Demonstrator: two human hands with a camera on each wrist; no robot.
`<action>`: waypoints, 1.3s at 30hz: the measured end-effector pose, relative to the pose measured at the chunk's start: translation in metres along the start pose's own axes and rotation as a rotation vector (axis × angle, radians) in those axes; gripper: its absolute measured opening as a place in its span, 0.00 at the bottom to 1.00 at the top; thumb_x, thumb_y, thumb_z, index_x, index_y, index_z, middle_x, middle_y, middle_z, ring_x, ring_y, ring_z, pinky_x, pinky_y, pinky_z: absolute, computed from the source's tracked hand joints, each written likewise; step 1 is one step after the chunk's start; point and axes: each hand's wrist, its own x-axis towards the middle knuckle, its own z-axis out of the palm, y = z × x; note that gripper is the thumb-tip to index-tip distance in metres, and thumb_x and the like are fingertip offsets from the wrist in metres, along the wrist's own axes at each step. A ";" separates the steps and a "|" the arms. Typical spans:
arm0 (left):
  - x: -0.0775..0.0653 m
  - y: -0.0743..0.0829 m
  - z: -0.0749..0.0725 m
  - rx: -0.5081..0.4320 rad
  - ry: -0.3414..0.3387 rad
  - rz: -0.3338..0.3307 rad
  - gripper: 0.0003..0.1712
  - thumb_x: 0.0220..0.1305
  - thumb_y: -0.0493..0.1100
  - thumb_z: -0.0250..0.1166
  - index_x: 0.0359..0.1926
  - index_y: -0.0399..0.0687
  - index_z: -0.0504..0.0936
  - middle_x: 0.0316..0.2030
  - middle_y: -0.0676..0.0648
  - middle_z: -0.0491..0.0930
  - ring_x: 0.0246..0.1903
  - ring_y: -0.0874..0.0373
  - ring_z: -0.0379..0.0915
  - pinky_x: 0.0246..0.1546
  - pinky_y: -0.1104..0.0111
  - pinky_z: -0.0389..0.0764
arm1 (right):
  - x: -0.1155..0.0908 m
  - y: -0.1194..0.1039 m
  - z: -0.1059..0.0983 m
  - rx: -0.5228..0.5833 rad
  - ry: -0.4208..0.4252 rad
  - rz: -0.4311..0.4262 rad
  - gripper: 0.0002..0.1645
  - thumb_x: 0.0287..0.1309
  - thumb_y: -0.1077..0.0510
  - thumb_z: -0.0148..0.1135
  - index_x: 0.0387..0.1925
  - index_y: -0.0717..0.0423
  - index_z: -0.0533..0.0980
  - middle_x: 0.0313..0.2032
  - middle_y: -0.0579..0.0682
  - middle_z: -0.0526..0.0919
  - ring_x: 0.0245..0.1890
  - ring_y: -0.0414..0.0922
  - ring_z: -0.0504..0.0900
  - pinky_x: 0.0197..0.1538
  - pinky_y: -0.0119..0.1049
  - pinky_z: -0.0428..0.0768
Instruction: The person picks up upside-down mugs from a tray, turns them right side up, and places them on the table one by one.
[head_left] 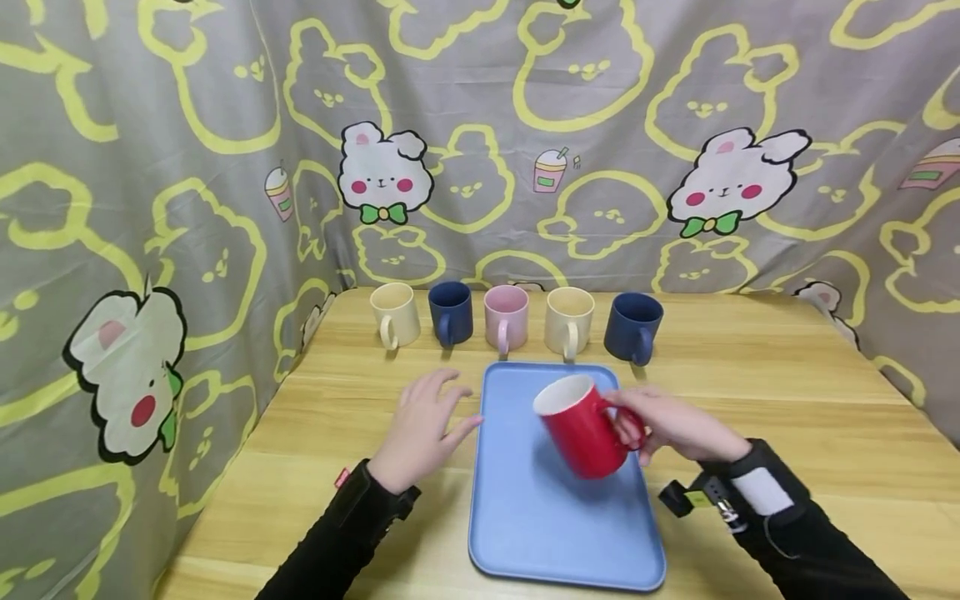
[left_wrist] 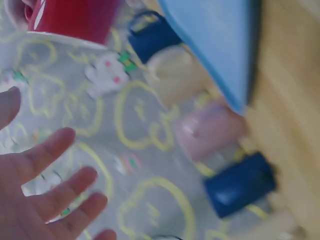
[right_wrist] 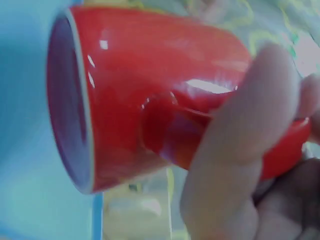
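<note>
A glossy red mug (head_left: 583,433) with a white inside is tilted to the left above the blue tray (head_left: 555,533). My right hand (head_left: 667,423) grips it by the handle, as the right wrist view shows with fingers curled round the red mug's handle (right_wrist: 175,135). Over the table, by the tray's left edge, my left hand (head_left: 427,423) hovers with spread, slightly bent fingers and holds nothing. The left wrist view shows the same left hand (left_wrist: 50,185) apart from the red mug (left_wrist: 75,20).
Behind the tray several mugs stand in a row on the wooden table (head_left: 787,400): cream (head_left: 401,312), dark blue (head_left: 453,308), pink (head_left: 510,308), another cream mug (head_left: 566,312) and another dark blue mug (head_left: 628,321). A patterned grey curtain (head_left: 480,92) encloses the back and sides.
</note>
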 end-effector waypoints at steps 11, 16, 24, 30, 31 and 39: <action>-0.049 -0.052 0.014 0.019 -0.144 -0.387 0.34 0.69 0.56 0.57 0.66 0.38 0.69 0.71 0.27 0.45 0.70 0.29 0.36 0.64 0.34 0.41 | -0.054 0.038 -0.080 0.202 0.269 -0.053 0.27 0.78 0.53 0.33 0.24 0.51 0.73 0.23 0.44 0.75 0.26 0.39 0.75 0.31 0.37 0.83; -0.054 -0.057 0.016 -0.028 -0.195 -0.428 0.34 0.70 0.56 0.55 0.66 0.35 0.69 0.71 0.26 0.43 0.70 0.29 0.33 0.63 0.34 0.39 | -0.054 0.050 -0.096 0.186 0.481 0.077 0.29 0.76 0.50 0.37 0.19 0.54 0.73 0.21 0.44 0.75 0.25 0.39 0.74 0.31 0.37 0.83; -0.051 -0.055 0.018 -0.029 -0.205 -0.432 0.33 0.71 0.56 0.55 0.65 0.36 0.70 0.72 0.27 0.44 0.71 0.30 0.32 0.64 0.34 0.38 | -0.041 0.070 -0.112 0.192 0.663 0.079 0.30 0.74 0.49 0.39 0.19 0.53 0.76 0.20 0.42 0.77 0.25 0.38 0.76 0.30 0.36 0.84; -0.052 -0.056 0.019 -0.043 -0.211 -0.434 0.32 0.71 0.56 0.55 0.64 0.36 0.71 0.72 0.27 0.44 0.71 0.30 0.32 0.64 0.34 0.37 | -0.027 0.079 -0.122 0.236 0.739 0.063 0.30 0.73 0.49 0.38 0.19 0.53 0.76 0.20 0.43 0.77 0.25 0.38 0.76 0.30 0.36 0.84; -0.052 -0.056 0.018 -0.046 -0.212 -0.434 0.32 0.71 0.56 0.55 0.64 0.36 0.71 0.72 0.27 0.44 0.71 0.30 0.32 0.64 0.34 0.37 | -0.025 0.080 -0.123 0.259 0.745 0.058 0.30 0.74 0.49 0.38 0.19 0.53 0.76 0.20 0.43 0.77 0.25 0.39 0.76 0.30 0.36 0.84; -0.055 -0.059 0.015 -0.053 -0.229 -0.440 0.31 0.71 0.55 0.54 0.63 0.36 0.72 0.71 0.27 0.43 0.70 0.30 0.31 0.64 0.34 0.37 | -0.008 0.089 -0.134 0.306 0.704 0.035 0.27 0.75 0.53 0.35 0.25 0.57 0.75 0.25 0.45 0.75 0.29 0.39 0.76 0.36 0.37 0.84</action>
